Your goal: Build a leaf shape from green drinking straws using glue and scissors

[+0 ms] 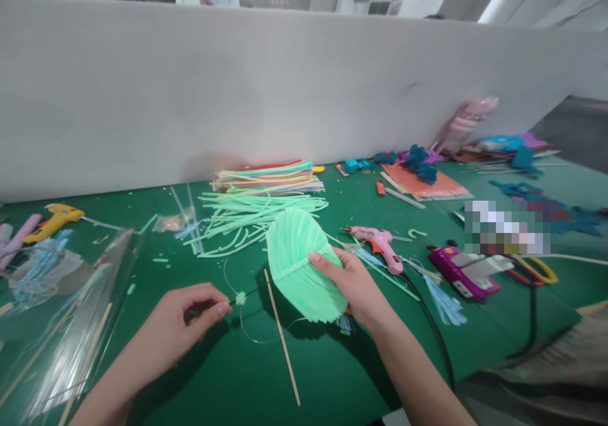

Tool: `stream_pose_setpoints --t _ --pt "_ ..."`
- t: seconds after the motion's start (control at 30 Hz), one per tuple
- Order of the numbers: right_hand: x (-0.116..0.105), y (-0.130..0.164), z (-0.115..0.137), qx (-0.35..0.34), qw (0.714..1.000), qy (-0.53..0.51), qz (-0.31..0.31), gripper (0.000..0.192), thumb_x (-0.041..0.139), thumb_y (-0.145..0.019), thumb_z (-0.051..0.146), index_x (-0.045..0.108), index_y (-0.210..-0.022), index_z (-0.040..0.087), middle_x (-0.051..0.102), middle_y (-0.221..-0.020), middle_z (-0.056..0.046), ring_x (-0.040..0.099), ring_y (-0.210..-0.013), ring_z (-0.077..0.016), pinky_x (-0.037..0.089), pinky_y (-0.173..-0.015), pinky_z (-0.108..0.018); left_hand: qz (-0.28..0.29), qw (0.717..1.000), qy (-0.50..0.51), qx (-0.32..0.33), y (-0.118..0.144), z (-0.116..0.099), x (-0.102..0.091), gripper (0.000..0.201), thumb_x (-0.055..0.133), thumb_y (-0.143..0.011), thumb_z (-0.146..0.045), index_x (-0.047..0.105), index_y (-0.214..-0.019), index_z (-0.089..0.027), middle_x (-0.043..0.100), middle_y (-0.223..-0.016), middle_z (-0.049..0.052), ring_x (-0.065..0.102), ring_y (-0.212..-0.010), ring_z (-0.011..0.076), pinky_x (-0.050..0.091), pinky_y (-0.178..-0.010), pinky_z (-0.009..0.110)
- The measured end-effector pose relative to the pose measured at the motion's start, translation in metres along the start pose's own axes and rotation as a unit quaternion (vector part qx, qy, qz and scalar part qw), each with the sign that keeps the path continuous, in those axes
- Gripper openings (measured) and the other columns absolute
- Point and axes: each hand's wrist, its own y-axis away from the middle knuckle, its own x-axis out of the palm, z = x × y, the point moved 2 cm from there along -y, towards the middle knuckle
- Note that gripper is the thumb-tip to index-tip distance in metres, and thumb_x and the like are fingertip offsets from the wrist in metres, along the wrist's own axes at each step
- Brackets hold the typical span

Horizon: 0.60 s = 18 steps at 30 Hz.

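My right hand (354,287) grips a light green fan-shaped bundle of bound straws (297,258), held tilted just above the green table (332,363). My left hand (185,325) pinches a thin dark wire or needle with a small green bead-like piece (240,298) at its tip. A thin clear thread loops on the table between the two hands. A slim wooden stick (282,337) lies on the table below the green bundle, between my hands.
Loose green straws (247,217) and a stack of coloured straws (268,176) lie behind. A pink glue gun (380,245), a purple glue gun (463,274) with black cable, and a yellow one (54,219) sit around. Clear plastic bag (61,325) at left. A white partition (285,84) bounds the table.
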Motion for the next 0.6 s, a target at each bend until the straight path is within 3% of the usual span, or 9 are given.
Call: stream_pose_setpoints --t 0.43,0.6 --pt "-0.0010 -0.0017 0.0005 0.021 1.000 0.007 -0.011 0.039 0.074 -0.076 0.047 0.071 -0.102 0.018 0.075 -0.086 -0.006 0.069 -0.075 -0.0209 0.055 -0.067 -0.030 0.001 1.000 0.008 -0.004 -0.0016 0.0010 0.0058 0.035 0.053 -0.087 -0.050 0.069 -0.078 -0.021 0.060 -0.074 -0.001 0.050 -0.053 0.0109 0.040 -0.052 0.023" --pt "-0.0016 -0.0018 -0.0010 0.017 0.999 0.005 -0.027 0.042 0.074 -0.077 0.047 0.069 -0.107 0.019 0.075 -0.093 -0.006 0.070 -0.082 -0.0231 0.055 -0.073 -0.033 -0.012 1.000 -0.005 0.003 -0.0036 -0.0012 0.0071 0.035 0.052 -0.087 -0.050 0.069 -0.080 -0.020 0.062 -0.075 0.000 0.050 -0.053 0.0109 0.041 -0.053 0.023"
